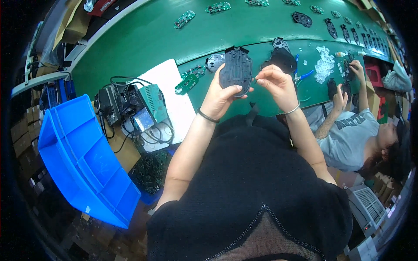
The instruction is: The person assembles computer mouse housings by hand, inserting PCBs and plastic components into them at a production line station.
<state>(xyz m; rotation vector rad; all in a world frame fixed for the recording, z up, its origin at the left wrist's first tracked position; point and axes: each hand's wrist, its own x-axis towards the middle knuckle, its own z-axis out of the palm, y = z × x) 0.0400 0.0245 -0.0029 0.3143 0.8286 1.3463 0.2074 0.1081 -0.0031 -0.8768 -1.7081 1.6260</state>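
Note:
My left hand (216,99) grips a black oval plastic shell (236,69) with a ribbed inside, its thumb lying across the lower edge. At the shell's right edge, my right hand (280,89) has thumb and forefinger pinched together; whatever is between them is too small to make out. Left of the shell lie a grey plastic part (214,63) and green circuit boards (188,83). Behind my right hand rests a group of black shells (283,59). Blue-handled pliers (306,75) are just right of that hand.
Soldering-type equipment (153,104) with cables stands on a white sheet (166,71) at the left, above a blue bin (91,161). A co-worker (355,135) handles black parts at the right, near small clear pieces (323,66). Boards (217,7) and shells line the far green surface.

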